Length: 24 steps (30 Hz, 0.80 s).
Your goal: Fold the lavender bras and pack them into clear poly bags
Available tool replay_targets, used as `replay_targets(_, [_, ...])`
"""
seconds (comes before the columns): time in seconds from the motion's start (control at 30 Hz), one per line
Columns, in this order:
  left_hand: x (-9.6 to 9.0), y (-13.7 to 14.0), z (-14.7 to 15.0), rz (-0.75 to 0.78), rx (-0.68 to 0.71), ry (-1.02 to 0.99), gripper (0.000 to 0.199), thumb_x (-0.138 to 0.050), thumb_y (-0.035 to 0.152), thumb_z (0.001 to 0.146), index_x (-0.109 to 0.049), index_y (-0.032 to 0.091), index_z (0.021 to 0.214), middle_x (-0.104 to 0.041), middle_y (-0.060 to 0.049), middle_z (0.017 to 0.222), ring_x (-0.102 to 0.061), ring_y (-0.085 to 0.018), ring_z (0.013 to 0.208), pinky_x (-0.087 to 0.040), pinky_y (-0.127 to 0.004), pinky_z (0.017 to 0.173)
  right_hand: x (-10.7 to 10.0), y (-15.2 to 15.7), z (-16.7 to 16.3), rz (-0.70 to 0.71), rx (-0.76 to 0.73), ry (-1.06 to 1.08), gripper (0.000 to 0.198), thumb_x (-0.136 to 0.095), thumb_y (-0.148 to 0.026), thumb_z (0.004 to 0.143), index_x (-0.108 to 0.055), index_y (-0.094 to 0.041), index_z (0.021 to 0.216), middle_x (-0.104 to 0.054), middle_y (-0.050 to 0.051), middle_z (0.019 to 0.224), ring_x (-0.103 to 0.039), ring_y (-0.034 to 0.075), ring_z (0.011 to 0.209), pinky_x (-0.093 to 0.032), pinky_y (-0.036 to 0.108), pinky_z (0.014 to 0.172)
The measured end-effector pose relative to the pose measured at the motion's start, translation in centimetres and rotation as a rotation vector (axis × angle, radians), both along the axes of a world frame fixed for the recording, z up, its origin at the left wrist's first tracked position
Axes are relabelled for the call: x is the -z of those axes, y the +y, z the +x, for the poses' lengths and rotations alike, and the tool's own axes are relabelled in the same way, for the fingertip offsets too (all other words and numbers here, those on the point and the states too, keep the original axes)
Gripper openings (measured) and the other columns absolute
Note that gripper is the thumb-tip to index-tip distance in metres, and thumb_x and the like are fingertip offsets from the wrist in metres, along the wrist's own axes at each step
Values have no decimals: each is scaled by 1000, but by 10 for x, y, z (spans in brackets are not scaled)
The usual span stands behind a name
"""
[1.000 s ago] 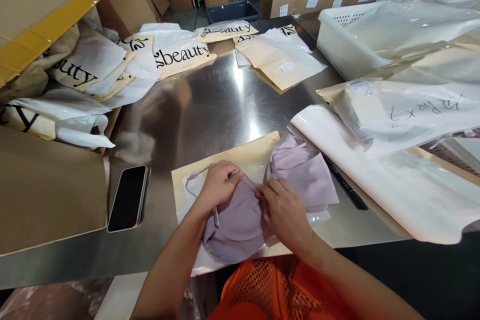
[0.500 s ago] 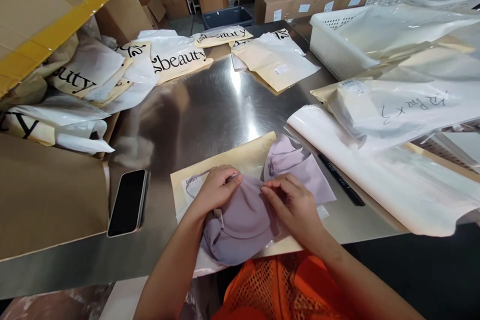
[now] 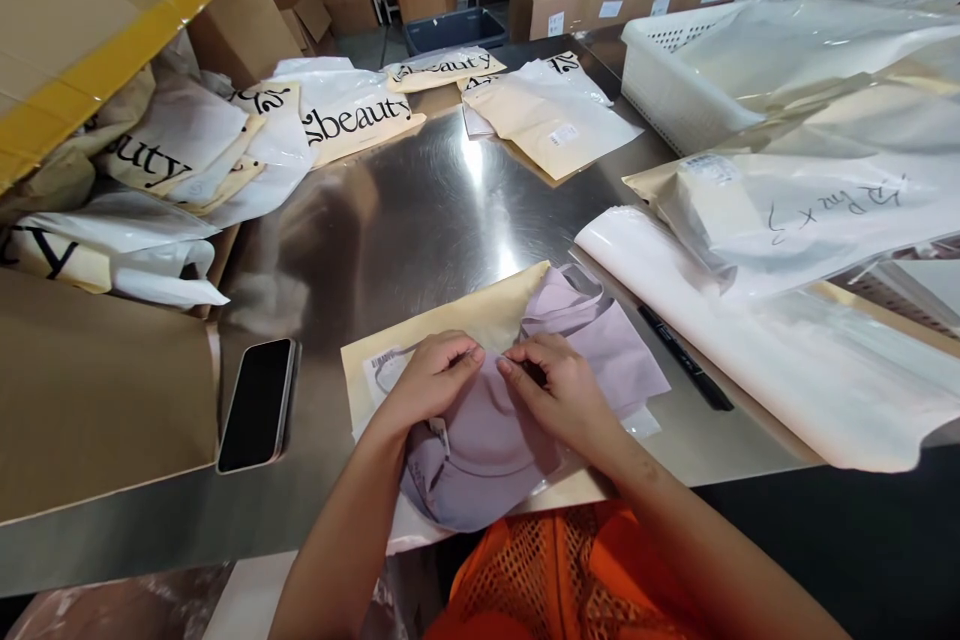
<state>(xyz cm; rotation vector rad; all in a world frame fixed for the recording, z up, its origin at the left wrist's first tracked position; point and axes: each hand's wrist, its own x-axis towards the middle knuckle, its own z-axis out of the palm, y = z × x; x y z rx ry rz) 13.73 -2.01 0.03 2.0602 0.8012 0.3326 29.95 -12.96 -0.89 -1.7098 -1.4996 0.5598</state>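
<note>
The fingers of the left hand [image 3: 429, 382] and right hand [image 3: 568, 392] were closed in pinches, thumb against forefinger, on the upper edge of a lavender garment [image 3: 491, 450], the two grips close together with a small gap between them. The garment lay on a cream bag [image 3: 442, 315] near the front edge of a metal surface [image 3: 397, 220]; more of its folded fabric spread beyond the right hand. A barcoded label [image 3: 381, 362] showed beside the left hand. To the left of the bag lay a dark-screened phone [image 3: 257, 405], with an open cardboard box [image 3: 105, 390] beyond it; to the right, a black pen [image 3: 684, 358] lay beside a white plastic sheet [image 3: 757, 360]. Lettered bags [image 3: 356, 125] occupied the far side of the surface, and a white basket [image 3: 656, 105] stood at the far right.
</note>
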Motion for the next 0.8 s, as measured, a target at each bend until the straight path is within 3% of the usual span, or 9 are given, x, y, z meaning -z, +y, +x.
replay_targets(0.3, [0,0,-3,-25,47,-14,32,-54,43,90,-60,18,72,-56,0,71,-53,-16,71,-37,-27,64,3,4,-2,-34,6,155,17,-53,-27,93,-62,-20,81,-62,1,80,-57,17,80,-43,30,73])
replay_targets(0.47, [2,0,-4,-47,15,-17,29,-55,40,89,-64,18,75,-59,-1,74,-55,-17,74,-38,-27,66,-3,-11,-8,261,86,-188,11,-55,-26,93,-62,-17,94,-62,7,86,-54,21,85,-44,34,78])
replay_targets(0.6, [3,-1,-3,-66,-6,-28,26,-56,38,89,-64,17,75,-61,-1,75,-56,-16,74,-39,-26,67,-6,-20,-13,274,46,-481,14,-58,-26,93,-68,-16,94,-63,7,82,-50,21,80,-39,35,74])
replay_targets(0.8, [4,-4,-1,-72,-19,-30,23,-57,36,88,-66,17,77,-63,-1,75,-58,-16,75,-40,-26,68,1,-14,-19,381,95,-598,11,-59,-16,91,-70,-16,86,-59,4,71,-44,19,73,-29,35,64])
